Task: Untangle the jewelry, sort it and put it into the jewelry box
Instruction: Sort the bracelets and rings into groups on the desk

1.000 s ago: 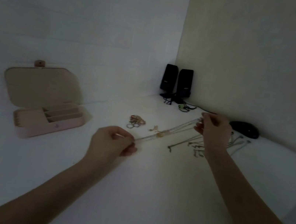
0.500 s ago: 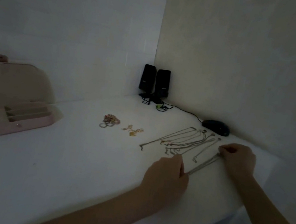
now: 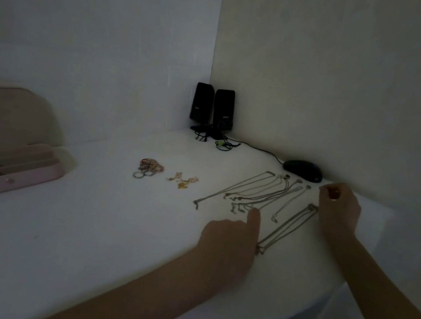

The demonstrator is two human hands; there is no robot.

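A thin chain necklace (image 3: 286, 228) lies stretched out on the white table (image 3: 83, 222), to the right of several other necklaces (image 3: 251, 192) laid side by side. My left hand (image 3: 233, 236) rests by the chain's near end with the index finger pointing out and nothing held. My right hand (image 3: 339, 207) hovers by the far end, fingers curled, with the chain beside it on the table. A pile of rings (image 3: 148, 168) and gold earrings (image 3: 182, 180) lie further left. The pink jewelry box (image 3: 16, 178) stands open at the far left.
Two black speakers (image 3: 213, 110) stand in the wall corner, with a cable and a small green-and-black loop (image 3: 224, 145) in front of them. A black mouse (image 3: 303, 170) sits by the right wall. The table's curved edge (image 3: 289, 318) runs close at the front right.
Both hands carried the stretched chain from the middle to the right, laid it beside the other necklaces, and let go. The view turned right, so the box sits at the left edge.
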